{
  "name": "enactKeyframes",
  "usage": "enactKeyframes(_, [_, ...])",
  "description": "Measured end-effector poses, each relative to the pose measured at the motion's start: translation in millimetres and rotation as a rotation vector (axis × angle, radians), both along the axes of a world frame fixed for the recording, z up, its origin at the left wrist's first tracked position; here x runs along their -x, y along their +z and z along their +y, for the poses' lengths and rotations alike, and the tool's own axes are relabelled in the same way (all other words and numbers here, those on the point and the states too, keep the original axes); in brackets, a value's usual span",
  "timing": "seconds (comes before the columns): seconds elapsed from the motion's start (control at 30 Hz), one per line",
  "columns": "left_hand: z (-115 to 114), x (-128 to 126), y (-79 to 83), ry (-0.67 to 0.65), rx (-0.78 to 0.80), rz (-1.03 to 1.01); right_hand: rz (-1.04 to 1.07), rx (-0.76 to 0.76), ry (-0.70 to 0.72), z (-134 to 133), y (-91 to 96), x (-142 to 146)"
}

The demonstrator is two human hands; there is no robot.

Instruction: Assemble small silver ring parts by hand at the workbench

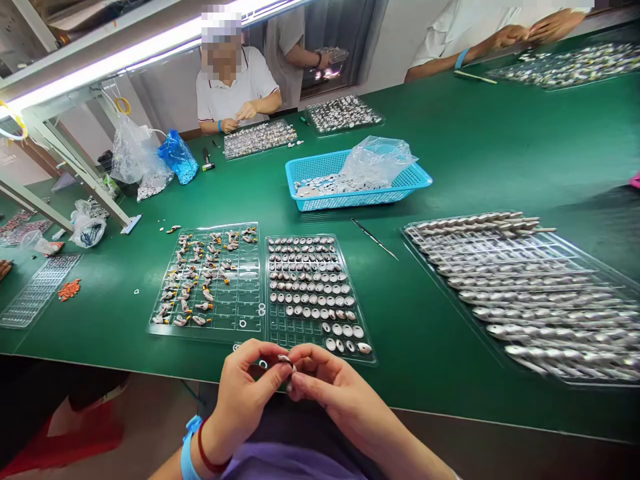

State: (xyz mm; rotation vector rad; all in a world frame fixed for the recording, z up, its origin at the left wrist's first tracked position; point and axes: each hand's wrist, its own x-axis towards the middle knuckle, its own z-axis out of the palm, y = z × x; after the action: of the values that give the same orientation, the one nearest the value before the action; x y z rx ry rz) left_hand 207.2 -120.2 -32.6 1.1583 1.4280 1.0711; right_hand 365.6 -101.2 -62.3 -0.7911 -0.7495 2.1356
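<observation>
Close to the table's front edge, my left hand (245, 383) and my right hand (333, 387) meet, fingertips pinched on one small white plastic part (285, 359) that looks like an earbud housing. My fingers partly cover it. A small white ring (263, 365) lies beside my left fingers. Just beyond stand two clear trays. The left tray (250, 267) holds white stemmed pieces with orange ends, plus a loose ring (243, 323). The right tray (278, 327) carries rows of round white shells, with some bare slots at its near left.
Behind the trays lie metal tweezers (375, 240) and a blue basket (357, 200) with white parts and a plastic bag (380, 160). A large tray (440, 290) of white pieces is on the right. Orange bits (69, 289) lie left. Co-workers (240, 93) work across the table.
</observation>
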Motion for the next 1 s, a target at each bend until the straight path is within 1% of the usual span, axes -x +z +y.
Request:
enactKeyframes(0.13, [1.4,0.8,0.6,0.039,0.012,-0.039,0.041,0.051,-0.033,1.3,1.8,0.2])
enactKeyframes(0.27, [4.5,3.2,4.3,0.018,0.041,-0.081,0.147,0.126,-0.073,5.0,3.0,0.8])
enactKeyframes(0.43, [12.6,8.8,-1.5,-0.026,0.089,-0.052,0.238,0.161,-0.095,12.7,-5.4,-0.9])
enactKeyframes(0.53, [13.3,9.0,-2.5,-0.055,0.095,-0.030,0.245,0.139,-0.104,12.5,-7.9,-1.3])
enactKeyframes(0.73, [13.4,7.1,3.8,-0.106,0.012,0.071,0.220,0.080,-0.073,10.0,-8.2,-1.6])
enactKeyframes(0.83, [14.1,5.8,6.8,-0.135,0.055,0.030,0.228,0.058,-0.069,9.8,-7.7,-2.1])
enactKeyframes(1.0, [19.2,4.1,11.7,-0.151,0.212,-0.156,0.225,0.038,-0.076,9.5,-8.0,-3.2])
